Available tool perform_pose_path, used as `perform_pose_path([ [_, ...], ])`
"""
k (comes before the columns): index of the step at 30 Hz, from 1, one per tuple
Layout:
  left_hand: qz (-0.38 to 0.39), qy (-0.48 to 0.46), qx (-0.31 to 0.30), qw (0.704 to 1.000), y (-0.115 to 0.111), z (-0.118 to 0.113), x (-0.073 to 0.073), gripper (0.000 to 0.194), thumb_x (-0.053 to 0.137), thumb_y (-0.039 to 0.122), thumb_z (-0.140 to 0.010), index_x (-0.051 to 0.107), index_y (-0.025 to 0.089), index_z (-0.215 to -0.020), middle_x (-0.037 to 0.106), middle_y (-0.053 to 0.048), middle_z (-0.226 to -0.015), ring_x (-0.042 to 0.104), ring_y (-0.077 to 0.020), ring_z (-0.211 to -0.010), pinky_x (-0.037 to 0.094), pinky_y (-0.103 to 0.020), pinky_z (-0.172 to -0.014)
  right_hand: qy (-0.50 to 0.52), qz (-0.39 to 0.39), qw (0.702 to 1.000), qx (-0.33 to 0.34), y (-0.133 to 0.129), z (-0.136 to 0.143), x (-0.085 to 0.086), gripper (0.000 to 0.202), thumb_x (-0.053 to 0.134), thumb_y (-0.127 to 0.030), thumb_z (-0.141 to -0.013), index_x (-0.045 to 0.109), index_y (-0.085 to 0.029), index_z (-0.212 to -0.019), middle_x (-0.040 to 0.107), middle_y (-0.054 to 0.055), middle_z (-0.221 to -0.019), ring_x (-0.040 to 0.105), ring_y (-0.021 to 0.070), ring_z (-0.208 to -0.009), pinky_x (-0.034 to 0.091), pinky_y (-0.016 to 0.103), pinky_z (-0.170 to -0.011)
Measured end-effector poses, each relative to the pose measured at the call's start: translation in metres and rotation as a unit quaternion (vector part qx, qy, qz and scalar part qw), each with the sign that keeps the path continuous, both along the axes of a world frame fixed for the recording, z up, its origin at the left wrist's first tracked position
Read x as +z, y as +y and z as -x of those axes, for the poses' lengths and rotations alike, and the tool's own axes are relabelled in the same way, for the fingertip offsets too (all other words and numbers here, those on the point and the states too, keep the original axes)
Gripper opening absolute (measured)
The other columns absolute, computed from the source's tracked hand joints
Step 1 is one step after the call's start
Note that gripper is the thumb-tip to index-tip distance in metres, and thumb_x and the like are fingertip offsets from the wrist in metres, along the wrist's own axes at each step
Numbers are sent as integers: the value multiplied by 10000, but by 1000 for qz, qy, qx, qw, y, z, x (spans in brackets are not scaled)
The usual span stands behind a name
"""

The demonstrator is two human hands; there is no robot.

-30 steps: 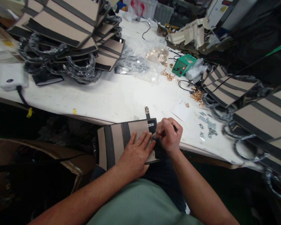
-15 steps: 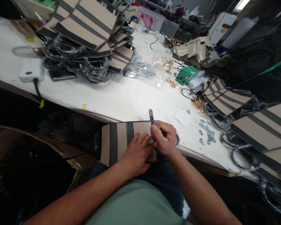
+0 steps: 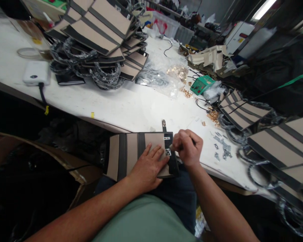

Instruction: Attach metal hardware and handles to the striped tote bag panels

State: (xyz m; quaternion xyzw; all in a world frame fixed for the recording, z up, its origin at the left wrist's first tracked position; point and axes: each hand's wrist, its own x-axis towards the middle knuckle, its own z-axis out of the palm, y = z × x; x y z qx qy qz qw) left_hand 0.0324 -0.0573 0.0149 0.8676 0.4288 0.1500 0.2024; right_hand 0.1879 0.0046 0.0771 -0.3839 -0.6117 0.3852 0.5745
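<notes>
A beige bag panel (image 3: 132,149) with dark stripes lies across my lap at the table's front edge. My left hand (image 3: 150,163) rests flat on it, fingers spread, the fingertips beside a small square metal plate (image 3: 168,152). Another narrow metal plate (image 3: 166,138) sits higher on the panel's dark right border. Just right of that border my right hand (image 3: 189,146) is closed in a fist around something dark and slim, mostly hidden by the fingers. A dark strap with a metal clasp (image 3: 164,123) sticks out past the panel's top edge onto the table.
Stacked striped panels with wrapped handles (image 3: 98,37) stand at the back left; more striped panels (image 3: 282,144) lie at right. Around a green box (image 3: 202,84) are gold fittings (image 3: 213,116) and silver plates (image 3: 224,148). A white power bank (image 3: 36,73) and an open carton (image 3: 73,168) are at left.
My right hand has shifted right, off the panel's dark border, uncovering the two metal plates. My left hand stays flat on the panel. The view has tilted slightly.
</notes>
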Motion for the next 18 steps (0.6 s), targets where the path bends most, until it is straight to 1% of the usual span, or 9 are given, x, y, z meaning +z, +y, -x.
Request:
perform_pose_path([
  [2,-2,-6,-3,1000,0,0,-2,694,709,369,-772,524,226,-1426,462,-143,-1513,279,-331,-1490,31,-533,-1255,68,-28,997,1,-3,0,4,397,534,-333,-980,405,-219,-622,431,-42,-520,398,109,-440,348,260,-447],
  [4,-4,-8,1,1000,0,-1,-3,689,697,375,-787,518,220,-1434,456,-148,-1517,279,-334,-1490,33,-534,-1255,58,-42,997,-2,-4,1,-1,395,569,-358,-962,435,-219,-617,454,-30,-533,421,117,-456,365,275,-461],
  [6,-2,-4,6,1000,1,-2,-2,681,682,389,-803,516,212,-1439,456,-156,-1515,298,-333,-1480,40,-528,-1255,34,-11,999,-13,-3,2,-14,402,585,-368,-957,448,-215,-612,463,-27,-537,429,116,-466,360,278,-469],
  [8,0,2,7,1000,1,-3,0,675,684,392,-802,525,213,-1433,473,-156,-1502,317,-331,-1471,43,-519,-1257,44,29,998,-20,0,1,-26,401,577,-354,-966,446,-210,-615,451,-37,-528,418,107,-452,338,271,-461],
  [11,2,7,4,1000,1,-4,4,689,707,387,-783,532,220,-1428,482,-152,-1498,318,-336,-1470,42,-526,-1255,66,40,996,-51,-5,-9,-29,389,572,-346,-971,458,-204,-627,460,-39,-537,418,101,-446,326,262,-454],
  [13,7,5,1,1000,1,-4,6,714,726,383,-764,529,220,-1430,471,-155,-1509,310,-340,-1474,47,-535,-1252,72,34,993,-93,-21,-23,-25,390,589,-342,-959,451,-204,-622,463,-35,-550,426,103,-456,326,255,-452],
  [15,12,1,-2,1000,2,-4,6,733,749,374,-740,536,216,-1424,458,-161,-1519,306,-341,-1476,57,-535,-1250,69,56,987,-131,-46,-40,-21,407,588,-366,-954,435,-205,-612,457,-31,-552,434,109,-467,334,250,-451],
  [17,10,-3,2,1000,2,-3,7,728,759,371,-731,550,216,-1411,458,-163,-1520,308,-341,-1474,62,-532,-1250,13,139,977,-162,-76,-56,-23,431,580,-440,-946,452,-204,-609,463,-25,-537,439,117,-468,351,250,-450],
  [18,5,-6,9,1000,1,-1,8,725,761,375,-728,555,218,-1405,465,-160,-1515,311,-342,-1472,64,-531,-1251,-42,199,963,-177,-91,-62,-26,444,581,-492,-933,480,-201,-614,473,-20,-526,443,122,-466,368,254,-453],
])
